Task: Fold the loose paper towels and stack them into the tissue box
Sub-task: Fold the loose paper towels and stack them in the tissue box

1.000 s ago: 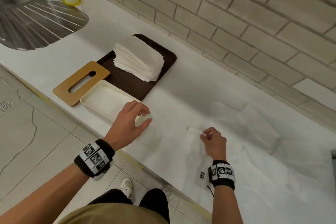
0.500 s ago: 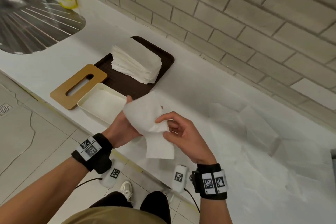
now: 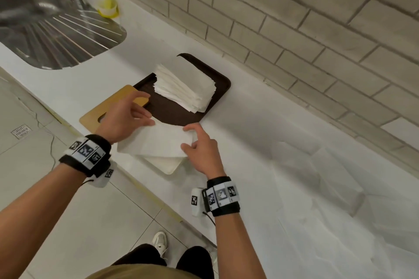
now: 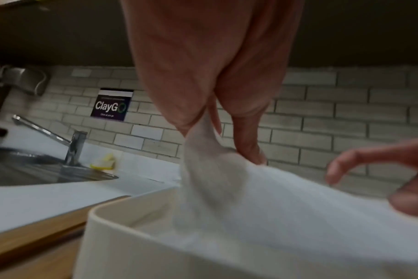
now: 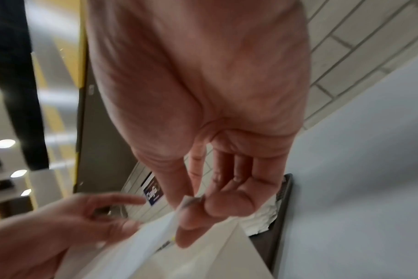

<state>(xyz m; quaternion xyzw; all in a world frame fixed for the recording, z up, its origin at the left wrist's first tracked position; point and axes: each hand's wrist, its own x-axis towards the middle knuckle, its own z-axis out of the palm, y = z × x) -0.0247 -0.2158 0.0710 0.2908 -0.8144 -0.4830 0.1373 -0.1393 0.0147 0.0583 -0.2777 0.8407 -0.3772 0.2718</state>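
Folded white paper towel hangs pinched at opposite ends between thumb and fingers of the left hand and right hand, just above the cream open tissue box beneath them. Beyond the fingertips a thick stack of loose white towels waits on the dark brown tray, so most work seems left.
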